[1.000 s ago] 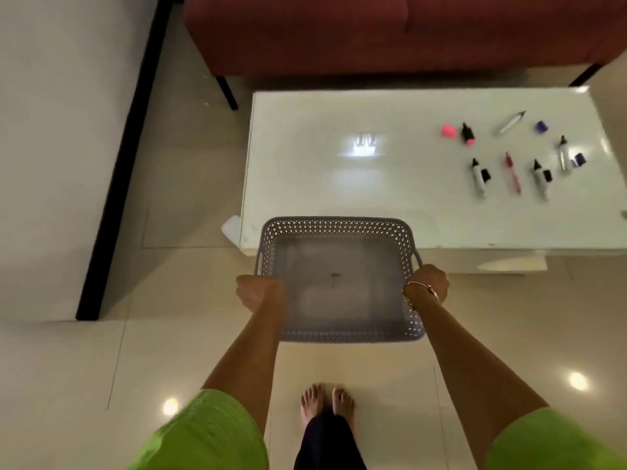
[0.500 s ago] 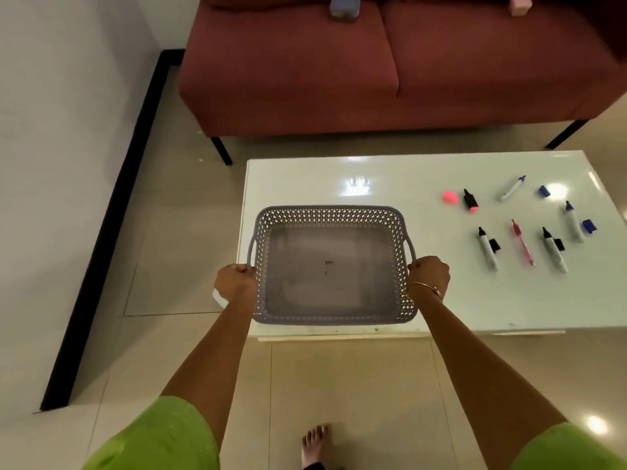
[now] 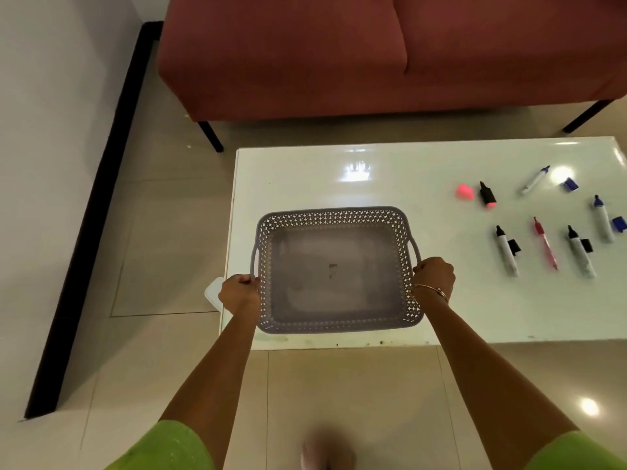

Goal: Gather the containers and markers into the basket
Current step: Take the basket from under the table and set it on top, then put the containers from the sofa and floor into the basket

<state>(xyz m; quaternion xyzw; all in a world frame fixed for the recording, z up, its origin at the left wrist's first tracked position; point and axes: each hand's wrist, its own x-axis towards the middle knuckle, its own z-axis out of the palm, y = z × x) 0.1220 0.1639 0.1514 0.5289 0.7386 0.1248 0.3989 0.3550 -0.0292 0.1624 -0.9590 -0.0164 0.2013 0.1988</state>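
Note:
A grey perforated basket (image 3: 334, 217) sits over the near left part of the white table (image 3: 356, 184), with nothing inside it. My left hand (image 3: 239, 293) grips its left handle and my right hand (image 3: 434, 274) grips its right handle. Several uncapped markers lie at the table's right: a black and pink highlighter (image 3: 487, 196) with its pink cap (image 3: 464, 191), two black markers (image 3: 507, 251) (image 3: 581, 252), a red pen (image 3: 545, 243) and two blue markers (image 3: 535, 180) (image 3: 603, 218), with loose caps beside them.
A red sofa (image 3: 339, 56) stands behind the table on black legs. A white wall with a black skirting strip (image 3: 91, 212) runs along the left. Beige tiled floor (image 3: 163, 239) lies to the table's left and in front of it. My foot (image 3: 325, 456) shows at the bottom edge.
Both hands have carried the basket forward from above the floor to over the table's near left area. I have stepped closer, and the sofa has come further into view.

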